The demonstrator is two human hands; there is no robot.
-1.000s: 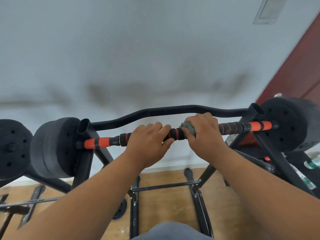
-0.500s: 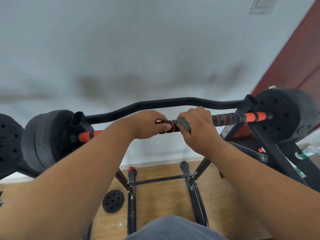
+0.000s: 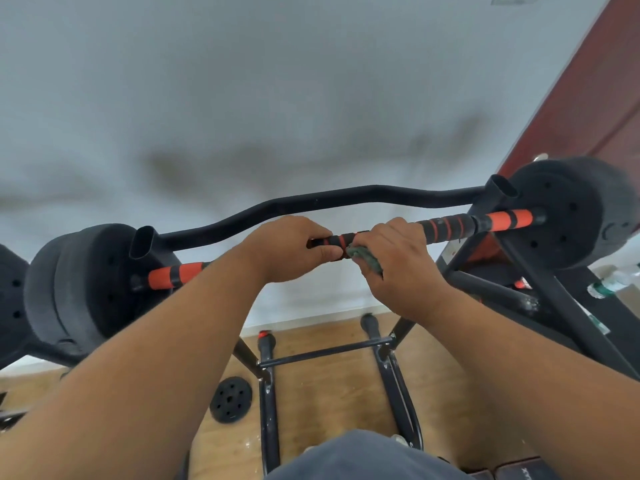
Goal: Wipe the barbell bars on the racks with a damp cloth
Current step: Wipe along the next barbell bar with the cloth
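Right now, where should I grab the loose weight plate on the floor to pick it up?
Take the loose weight plate by its outer rim, from above and its left. It lies flat, so no edge is raised, and the rack leg crowds its right.

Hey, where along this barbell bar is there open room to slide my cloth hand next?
Free: the striped stretch of barbell bar between the right hand and the right weight plate. Crowded: the middle, where the left hand and the cloth nearly meet.
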